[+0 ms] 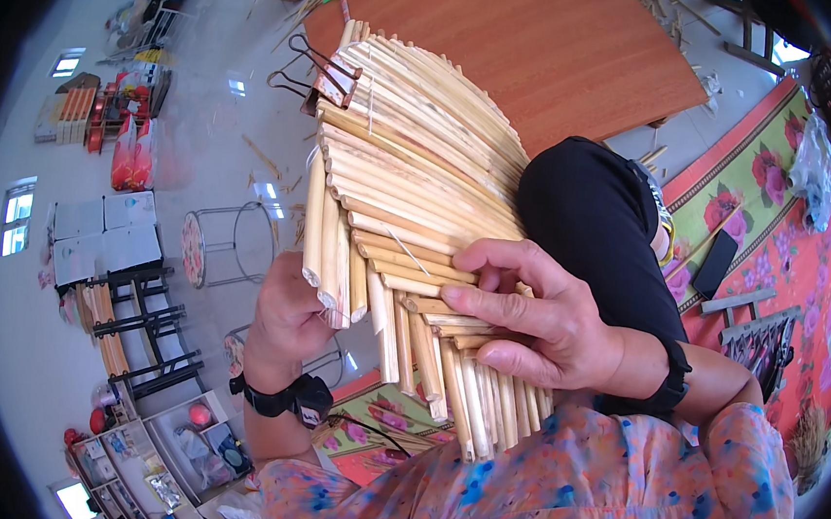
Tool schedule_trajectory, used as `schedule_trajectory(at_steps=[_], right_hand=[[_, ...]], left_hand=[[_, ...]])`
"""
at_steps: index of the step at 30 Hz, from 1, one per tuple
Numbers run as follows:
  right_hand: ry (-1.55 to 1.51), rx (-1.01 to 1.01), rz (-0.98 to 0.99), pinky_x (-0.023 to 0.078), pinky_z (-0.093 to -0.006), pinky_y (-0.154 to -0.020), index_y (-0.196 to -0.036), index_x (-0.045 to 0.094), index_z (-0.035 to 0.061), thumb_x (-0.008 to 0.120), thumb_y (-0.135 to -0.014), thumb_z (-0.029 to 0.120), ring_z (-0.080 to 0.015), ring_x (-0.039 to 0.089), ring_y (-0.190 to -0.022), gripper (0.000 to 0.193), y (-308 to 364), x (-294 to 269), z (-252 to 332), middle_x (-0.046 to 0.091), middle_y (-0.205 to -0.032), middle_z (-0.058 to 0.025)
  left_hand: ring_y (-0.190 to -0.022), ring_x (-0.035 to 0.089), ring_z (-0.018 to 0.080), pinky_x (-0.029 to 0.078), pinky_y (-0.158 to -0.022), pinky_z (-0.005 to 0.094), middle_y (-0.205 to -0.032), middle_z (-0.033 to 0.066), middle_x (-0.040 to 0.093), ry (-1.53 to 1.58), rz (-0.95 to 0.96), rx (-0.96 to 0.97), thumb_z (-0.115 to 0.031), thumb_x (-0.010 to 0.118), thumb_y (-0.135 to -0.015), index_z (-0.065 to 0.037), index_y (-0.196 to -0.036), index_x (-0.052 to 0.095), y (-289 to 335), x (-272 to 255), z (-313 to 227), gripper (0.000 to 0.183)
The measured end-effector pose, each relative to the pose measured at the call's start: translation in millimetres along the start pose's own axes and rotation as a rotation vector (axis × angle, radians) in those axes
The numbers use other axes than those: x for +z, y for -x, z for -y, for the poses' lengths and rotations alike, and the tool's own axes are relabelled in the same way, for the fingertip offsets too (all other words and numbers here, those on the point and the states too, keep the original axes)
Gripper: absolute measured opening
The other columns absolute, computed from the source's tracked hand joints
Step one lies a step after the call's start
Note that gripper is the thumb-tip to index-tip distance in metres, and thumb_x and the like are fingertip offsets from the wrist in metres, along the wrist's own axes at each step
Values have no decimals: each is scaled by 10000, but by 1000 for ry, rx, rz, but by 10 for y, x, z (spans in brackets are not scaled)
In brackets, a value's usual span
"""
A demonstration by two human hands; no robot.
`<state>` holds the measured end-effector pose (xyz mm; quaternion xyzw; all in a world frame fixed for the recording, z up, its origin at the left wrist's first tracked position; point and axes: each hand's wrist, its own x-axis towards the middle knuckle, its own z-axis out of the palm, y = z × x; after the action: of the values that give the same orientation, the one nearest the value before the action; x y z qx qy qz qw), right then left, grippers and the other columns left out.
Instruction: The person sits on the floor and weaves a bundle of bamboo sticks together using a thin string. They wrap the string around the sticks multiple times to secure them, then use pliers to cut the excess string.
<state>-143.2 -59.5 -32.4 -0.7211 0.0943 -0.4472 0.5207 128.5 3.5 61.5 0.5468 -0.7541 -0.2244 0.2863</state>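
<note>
A panel of pale, straw-coloured reed stalks (pixel 415 147) is held up in front of me. Its upper stalks lie side by side and slant down to the right, while lower ones cross them and point downward with cut ends. A rusty binder clip (pixel 336 82) grips its upper left edge. Thin white thread shows between some stalks. My left hand (pixel 292 303) is closed around the lower left edge, its fingers partly hidden behind the reeds. At the lower middle, my right hand (pixel 552 319) pinches short stalk ends, thumb and fingers bent over them.
A brown wooden table (pixel 549 46) stands ahead, beyond my dark-trousered knee (pixel 586 195). Round stools (pixel 231 245) and folded black-framed furniture (pixel 142 321) are at left. A flowered mat (pixel 731 216) with a dark phone-like object (pixel 716 264) lies to the right.
</note>
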Motion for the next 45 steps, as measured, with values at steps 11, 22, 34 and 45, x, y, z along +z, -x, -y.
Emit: schedule_trajectory(at_steps=[11, 22, 34, 45], right_hand=[[45, -29, 4, 513, -300, -812, -1303, 674, 45, 718, -941, 278, -187, 550, -935, 433, 1, 31, 6, 536, -1314, -167], [90, -15, 41, 506, -306, -815, -1285, 671, 17, 716, -939, 245, -191, 555, -933, 417, -37, 29, 40, 520, -1314, -177], [62, 5, 69, 522, -335, -829, -1297, 646, -12, 721, -912, 140, -217, 598, -945, 420, -35, 50, 50, 506, -1326, -200], [202, -67, 92, 502, -374, -956, -1275, 617, -73, 669, -949, 191, -308, 617, -1110, 422, -14, 102, 44, 455, -1379, -261]], left_hand=[[-745, 686, 369, 536, -645, 386, -823, 137, 704, 43, 314, 1, -24, 723, -735, -34, -849, 730, -151, -309, 9, 114], [-887, 683, 395, 551, -759, 426, -1047, 183, 688, -24, 214, 159, -32, 702, -797, -21, -1025, 708, -260, -175, -165, 228], [-784, 639, 412, 513, -664, 446, -883, 181, 653, -5, 292, 141, 21, 673, -777, 1, -902, 664, -295, -201, -228, 127], [-800, 637, 401, 499, -658, 434, -885, 172, 653, 161, 128, 333, 6, 695, -815, 5, -925, 689, -125, -119, -35, 110]])
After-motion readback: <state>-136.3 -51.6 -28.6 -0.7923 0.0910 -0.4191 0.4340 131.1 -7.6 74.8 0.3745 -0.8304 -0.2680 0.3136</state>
